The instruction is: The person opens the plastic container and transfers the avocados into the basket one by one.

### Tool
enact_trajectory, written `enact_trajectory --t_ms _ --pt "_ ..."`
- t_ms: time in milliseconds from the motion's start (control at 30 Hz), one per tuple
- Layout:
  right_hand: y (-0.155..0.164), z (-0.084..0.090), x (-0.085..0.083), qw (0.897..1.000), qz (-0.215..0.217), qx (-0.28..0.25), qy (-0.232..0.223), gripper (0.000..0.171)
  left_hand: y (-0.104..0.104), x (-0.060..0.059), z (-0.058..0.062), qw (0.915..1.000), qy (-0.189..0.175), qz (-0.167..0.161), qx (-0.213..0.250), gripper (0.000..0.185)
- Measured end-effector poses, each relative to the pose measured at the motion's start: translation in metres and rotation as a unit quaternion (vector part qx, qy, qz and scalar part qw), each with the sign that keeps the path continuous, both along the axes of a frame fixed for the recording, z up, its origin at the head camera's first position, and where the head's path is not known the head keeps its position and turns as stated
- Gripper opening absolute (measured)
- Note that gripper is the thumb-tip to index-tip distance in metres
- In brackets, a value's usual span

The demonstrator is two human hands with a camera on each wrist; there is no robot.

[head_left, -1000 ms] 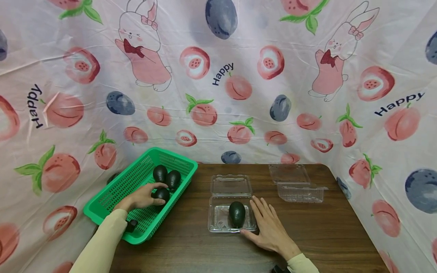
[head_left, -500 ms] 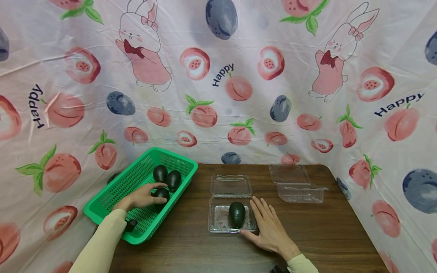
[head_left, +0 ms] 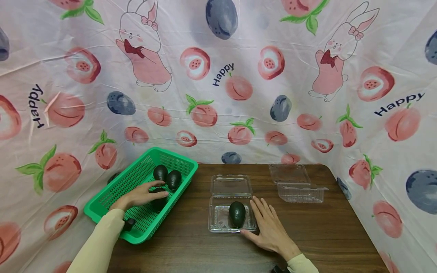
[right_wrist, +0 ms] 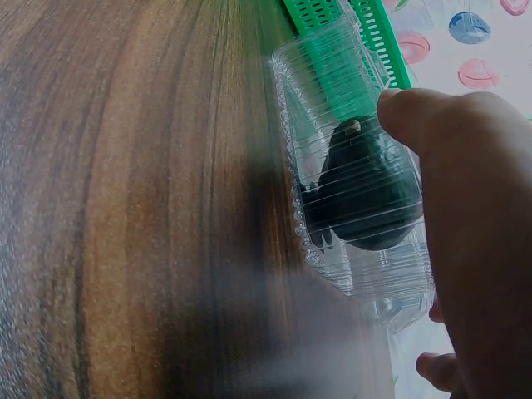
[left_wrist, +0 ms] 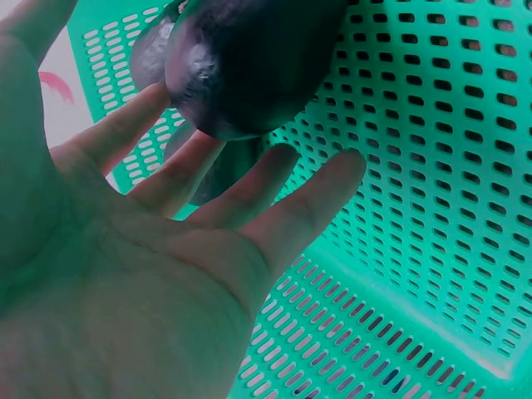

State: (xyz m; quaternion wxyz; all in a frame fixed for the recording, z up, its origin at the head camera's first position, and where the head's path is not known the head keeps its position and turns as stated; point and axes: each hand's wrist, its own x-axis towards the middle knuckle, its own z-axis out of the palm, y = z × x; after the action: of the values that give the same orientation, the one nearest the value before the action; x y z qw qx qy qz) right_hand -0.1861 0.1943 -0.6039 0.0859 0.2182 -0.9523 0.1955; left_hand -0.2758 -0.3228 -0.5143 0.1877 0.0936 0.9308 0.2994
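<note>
My left hand (head_left: 138,196) reaches over the green basket (head_left: 140,237), its fingers spread and nearly straight. A dark avocado (head_left: 158,204) lies under that hand, partly hidden by the thumb. In the left wrist view the large avocado (left_wrist: 249,66) is right at the fingertips, covering the tip of one finger. Two more avocados, one (head_left: 160,173) behind and one (head_left: 174,179) beside it, lie farther up the basket. My right hand (head_left: 269,227) rests with straight fingers along the right side of an open clear clamshell box (head_left: 215,228). Inside this box stands one avocado (head_left: 237,214).
A second open clear clamshell box (head_left: 300,193) stands at the back right of the brown wooden table (head_left: 191,250). Fruit-printed cloth (head_left: 218,106) hangs behind and on both sides. The basket sits slanted at the table's left edge.
My left thumb and fingers have spread and shifted slightly back from the avocado, which now shows below the thumb instead of between thumb and fingers. The right hand has stayed still.
</note>
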Motion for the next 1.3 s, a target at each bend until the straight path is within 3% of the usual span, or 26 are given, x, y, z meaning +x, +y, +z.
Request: enact_trajectory --t_ms 367,600,933,1300 --pt "0.000 0.001 0.000 1.000 0.002 0.001 0.011 0.113 0.001 0.004 0.008 0.9997 -0.001 0.007 -0.023 0.093" --pt "0.000 0.001 -0.001 1.000 0.004 0.000 0.007 0.113 0.002 0.003 0.010 0.9986 0.043 0.007 -0.031 0.095" --pt "0.000 0.001 -0.001 1.000 0.006 0.002 0.025 0.111 0.003 0.001 0.010 0.9967 0.065 0.039 -0.031 0.100" --pt "0.000 0.001 0.000 1.000 0.004 0.002 0.014 0.113 0.007 -0.003 0.012 0.9897 0.124 0.066 -0.029 0.099"
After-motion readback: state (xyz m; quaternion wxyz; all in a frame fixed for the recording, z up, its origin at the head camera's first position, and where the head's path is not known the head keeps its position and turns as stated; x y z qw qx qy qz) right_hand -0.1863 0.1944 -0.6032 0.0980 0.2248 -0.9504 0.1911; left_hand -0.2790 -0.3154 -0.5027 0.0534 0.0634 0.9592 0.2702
